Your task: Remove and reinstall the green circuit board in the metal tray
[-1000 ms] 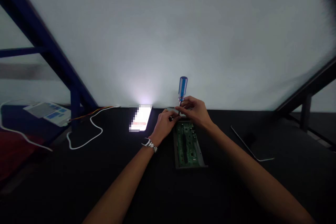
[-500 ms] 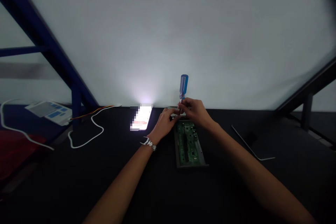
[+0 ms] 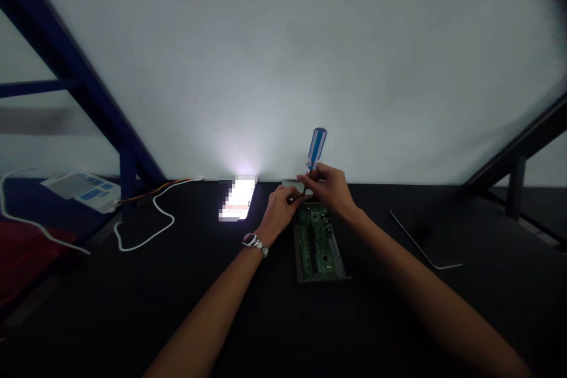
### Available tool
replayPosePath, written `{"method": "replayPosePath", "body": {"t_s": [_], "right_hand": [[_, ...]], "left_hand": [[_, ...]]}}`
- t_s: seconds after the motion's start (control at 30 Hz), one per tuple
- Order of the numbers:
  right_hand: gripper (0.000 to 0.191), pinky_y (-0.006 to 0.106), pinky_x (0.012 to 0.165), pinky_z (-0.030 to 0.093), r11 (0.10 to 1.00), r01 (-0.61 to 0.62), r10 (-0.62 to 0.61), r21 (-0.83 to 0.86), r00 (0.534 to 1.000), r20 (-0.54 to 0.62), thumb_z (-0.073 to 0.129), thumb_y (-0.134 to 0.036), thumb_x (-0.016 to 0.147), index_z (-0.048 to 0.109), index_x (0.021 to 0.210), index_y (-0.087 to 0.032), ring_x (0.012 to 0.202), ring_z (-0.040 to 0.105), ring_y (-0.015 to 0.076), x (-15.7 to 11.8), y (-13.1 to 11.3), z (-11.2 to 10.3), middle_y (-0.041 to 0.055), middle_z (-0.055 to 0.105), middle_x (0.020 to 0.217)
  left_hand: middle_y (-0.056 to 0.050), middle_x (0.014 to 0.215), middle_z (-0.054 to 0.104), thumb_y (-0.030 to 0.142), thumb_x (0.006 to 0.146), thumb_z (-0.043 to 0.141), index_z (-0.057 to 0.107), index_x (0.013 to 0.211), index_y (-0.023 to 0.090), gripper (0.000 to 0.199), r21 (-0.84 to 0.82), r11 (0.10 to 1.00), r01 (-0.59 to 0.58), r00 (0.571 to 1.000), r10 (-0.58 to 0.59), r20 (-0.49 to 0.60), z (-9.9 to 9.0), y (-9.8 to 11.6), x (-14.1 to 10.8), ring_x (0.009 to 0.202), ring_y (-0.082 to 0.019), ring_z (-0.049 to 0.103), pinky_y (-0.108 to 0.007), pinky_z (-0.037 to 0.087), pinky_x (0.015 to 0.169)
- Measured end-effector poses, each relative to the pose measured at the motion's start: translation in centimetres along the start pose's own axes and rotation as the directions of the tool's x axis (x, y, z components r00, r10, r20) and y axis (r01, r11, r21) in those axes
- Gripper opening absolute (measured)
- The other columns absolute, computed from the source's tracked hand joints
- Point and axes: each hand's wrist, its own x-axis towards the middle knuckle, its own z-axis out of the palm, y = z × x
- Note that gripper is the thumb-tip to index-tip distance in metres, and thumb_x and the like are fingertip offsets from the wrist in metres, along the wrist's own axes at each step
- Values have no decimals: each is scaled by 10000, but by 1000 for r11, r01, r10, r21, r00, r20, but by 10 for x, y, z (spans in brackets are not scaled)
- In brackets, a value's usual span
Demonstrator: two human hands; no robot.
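Note:
My right hand [image 3: 330,190] is shut on the shaft end of a blue-and-clear-handled screwdriver [image 3: 316,148], whose handle tilts up and to the right. My left hand [image 3: 278,212] pinches a small grey metal piece [image 3: 293,186] at the far end of a green circuit board [image 3: 313,242]. The board lies in a grey metal chassis tray [image 3: 319,274] on the black table, right below both hands. The screwdriver's tip is hidden behind my fingers. A metal wristwatch [image 3: 254,243] sits on my left wrist.
A phone [image 3: 238,198] with a lit, pixelated screen lies left of my hands. Farther left run a white cable [image 3: 153,230] and blue steel frame legs [image 3: 127,174]. An L-shaped metal rod [image 3: 420,251] lies to the right.
The screwdriver handle has tilted from near upright toward the right. My left hand has shifted slightly right and the watch has turned on my wrist.

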Motion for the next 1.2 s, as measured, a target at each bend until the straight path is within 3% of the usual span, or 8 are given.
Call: {"method": "replayPosePath", "body": {"t_s": [0.13,0.23,0.4,0.53,0.7,0.87,1.07,1.2], "right_hand": [[310,275,571,452,1000,-9,8,-27,999,-44,688,-448,801,568,670,-193,580,564,134,-2,-2,1,5,636,632],[302,274,573,440,997,8,-8,-75,1000,4,657,-429,835,593,666,-187,567,573,134,-2,-4,-3,8,640,606],[209,282,665,487,994,91,-81,-59,983,163,543,-326,917,671,842,-179,636,647,146,0,-5,-7,25,707,722],[243,299,692,521,998,64,-61,-2,970,234,477,-285,942,660,1050,-169,646,670,145,0,-5,-6,50,732,839],[302,300,602,540,999,-37,32,38,992,121,601,-395,871,635,1088,-187,654,676,165,-5,-2,-3,80,712,954],[289,279,519,522,990,-91,87,109,995,46,649,-479,825,584,778,-201,591,654,168,-7,1,5,27,660,694],[300,282,529,547,984,-114,115,140,993,-1,687,-480,791,592,800,-195,591,661,170,-7,-1,3,30,674,666],[262,279,548,550,987,-93,87,134,995,51,641,-443,833,608,823,-184,632,663,170,-7,-1,0,36,677,686]], "left_hand": [[-19,767,616,296,839,690,682,770,190,126,-1,1000,1,1000,-1,-8,1,1,-1,760,-177,597,-306,481,712],[-35,822,652,277,850,678,695,840,198,81,0,999,-36,999,36,10,0,0,-1,866,-202,609,-330,491,782],[-75,1021,682,269,912,588,654,1177,216,278,-43,996,-81,991,85,105,-4,-5,2,892,-201,622,-342,502,801],[-61,910,684,281,924,563,707,1077,206,223,-31,999,-26,990,30,139,-5,-8,3,784,-184,632,-323,498,732],[-38,844,674,304,893,617,718,928,199,150,-22,999,-49,998,50,30,-1,-1,1,782,-178,626,-311,488,751],[-32,798,656,321,891,625,678,793,189,172,15,999,-50,999,51,-16,2,5,-1,775,-178,614,-305,483,737],[-37,831,683,293,860,674,718,873,201,103,31,999,-33,999,34,-25,3,7,-1,844,-202,613,-331,487,775],[-55,925,694,303,871,659,710,1033,209,195,2,999,-44,999,44,14,0,4,-1,860,-200,621,-332,501,780]]}}
